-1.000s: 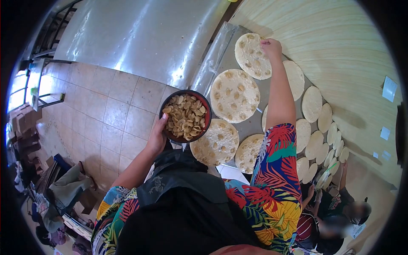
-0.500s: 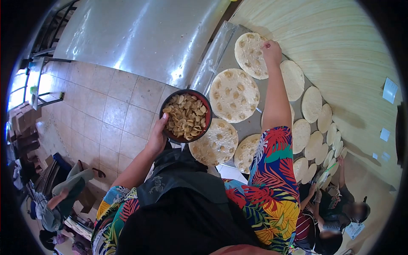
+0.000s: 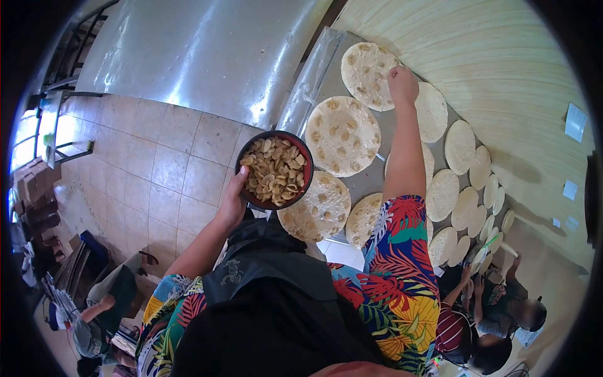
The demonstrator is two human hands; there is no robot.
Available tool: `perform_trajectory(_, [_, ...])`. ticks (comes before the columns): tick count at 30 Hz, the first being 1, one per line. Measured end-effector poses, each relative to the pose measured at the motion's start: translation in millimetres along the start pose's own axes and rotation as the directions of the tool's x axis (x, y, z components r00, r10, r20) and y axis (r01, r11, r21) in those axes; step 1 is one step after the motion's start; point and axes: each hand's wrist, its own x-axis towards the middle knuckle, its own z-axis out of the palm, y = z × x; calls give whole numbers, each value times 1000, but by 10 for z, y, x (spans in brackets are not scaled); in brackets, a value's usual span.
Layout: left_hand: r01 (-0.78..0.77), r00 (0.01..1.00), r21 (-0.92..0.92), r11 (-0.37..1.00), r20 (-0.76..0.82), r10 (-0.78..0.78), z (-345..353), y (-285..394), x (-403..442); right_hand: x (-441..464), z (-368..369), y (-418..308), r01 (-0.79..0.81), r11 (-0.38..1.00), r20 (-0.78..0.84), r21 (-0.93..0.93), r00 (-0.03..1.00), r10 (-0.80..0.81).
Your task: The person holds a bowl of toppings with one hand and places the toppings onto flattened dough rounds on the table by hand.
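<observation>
My left hand (image 3: 234,193) grips the near-left rim of a dark bowl (image 3: 306,168) with a red inside. Thin brownish slices (image 3: 273,171) fill the bowl; their kind is not clear. My right hand (image 3: 402,85) reaches out with curled fingers over the right edge of the farthest flat round dough disc (image 3: 367,70). Whether those fingers hold anything is hidden. Slices dot that disc, as they do the larger-looking middle disc (image 3: 343,137) and the near disc (image 3: 317,207), which the bowl partly covers. Another dotted disc (image 3: 361,221) lies partly behind my right sleeve.
Several plain discs (image 3: 460,147) line the grey table (image 3: 370,178) towards the right. A shiny metal table (image 3: 201,56) stands at the upper left. A pale wall (image 3: 502,81) borders the far side. Other people (image 3: 496,308) work at the lower right; another person (image 3: 103,308) is at the left.
My right hand has shifted slightly down and right, towards the far disc's edge. My left hand keeps the bowl in nearly the same place. The person at the left has moved.
</observation>
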Motion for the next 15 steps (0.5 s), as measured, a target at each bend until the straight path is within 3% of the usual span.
perform_trajectory(9, [18, 1000, -4, 1000, 22, -18, -17, -14, -21, -55, -41, 74, -8, 1000, 48, -13, 999, 9])
perform_trajectory(11, [23, 1000, -5, 1000, 20, -23, 6, 5, -34, -48, -50, -11, 59, 997, -19, 53, 998, -58])
perform_trajectory(15, [34, 999, -3, 999, 3, -34, 10, -9, -40, -48, 73, -265, 225, 970, 9, 94, 974, -227])
